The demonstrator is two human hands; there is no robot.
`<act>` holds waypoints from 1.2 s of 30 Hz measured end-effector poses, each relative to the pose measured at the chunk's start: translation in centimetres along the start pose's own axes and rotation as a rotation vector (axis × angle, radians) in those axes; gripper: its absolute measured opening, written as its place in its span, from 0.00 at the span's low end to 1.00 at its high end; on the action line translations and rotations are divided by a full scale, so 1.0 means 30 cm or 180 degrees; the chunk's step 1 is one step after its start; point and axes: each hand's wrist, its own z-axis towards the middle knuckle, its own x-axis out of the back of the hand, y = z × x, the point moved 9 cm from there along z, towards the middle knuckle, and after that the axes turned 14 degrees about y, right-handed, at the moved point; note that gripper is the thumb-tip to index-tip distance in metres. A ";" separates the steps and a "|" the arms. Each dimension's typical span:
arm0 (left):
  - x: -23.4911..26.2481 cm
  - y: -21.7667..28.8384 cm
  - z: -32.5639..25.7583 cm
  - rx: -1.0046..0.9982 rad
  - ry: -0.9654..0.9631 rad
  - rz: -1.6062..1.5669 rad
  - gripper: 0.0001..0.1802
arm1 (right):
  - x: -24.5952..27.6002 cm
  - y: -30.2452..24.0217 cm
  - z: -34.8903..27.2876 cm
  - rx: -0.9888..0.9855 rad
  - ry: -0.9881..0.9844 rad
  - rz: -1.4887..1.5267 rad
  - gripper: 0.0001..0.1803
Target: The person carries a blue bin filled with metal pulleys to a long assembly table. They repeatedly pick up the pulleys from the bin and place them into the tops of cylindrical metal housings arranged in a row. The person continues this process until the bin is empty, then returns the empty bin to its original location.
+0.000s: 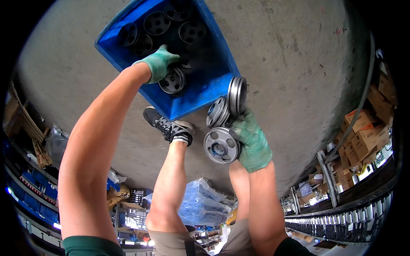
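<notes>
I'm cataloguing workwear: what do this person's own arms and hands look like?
The left hand and right hand both wear green fabric gloves with paler streaks. Both forearms are bare, and dark green sleeves show near the picture's lower edge.

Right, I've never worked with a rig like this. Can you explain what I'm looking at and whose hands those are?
There is no machine here: the hands belong to the person wearing the camera. This single wide fisheye view looks down from the head, so straight edges bend near its rim. A blue bin stands on the concrete floor, with dark wheels inside. The gloved left hand reaches into it, against a grooved wheel; its grip is partly hidden. The gloved right hand holds a cluster of grey wheels beside the bin's near corner.
</notes>
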 end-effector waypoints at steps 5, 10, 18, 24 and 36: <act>0.071 -0.028 -0.067 0.0675 0.0194 -0.0660 0.28 | -0.039 -0.079 -0.018 0.0156 0.0167 0.0107 0.33; 0.121 0.004 -0.283 0.0926 0.0649 -0.3187 0.27 | -0.066 -0.175 -0.091 0.0126 0.0027 0.0210 0.30; 0.313 0.440 -1.082 0.1838 0.1661 -0.4525 0.33 | -0.052 -0.603 -0.604 0.0559 -0.0106 0.0313 0.25; 0.572 0.822 -1.468 0.1135 0.2069 -0.4909 0.22 | 0.161 -0.940 -1.288 0.1209 -0.0297 0.1370 0.28; 0.609 1.252 -1.519 0.0030 0.1343 -0.4601 0.20 | 0.916 -0.696 -2.308 0.2657 0.0889 0.2990 0.16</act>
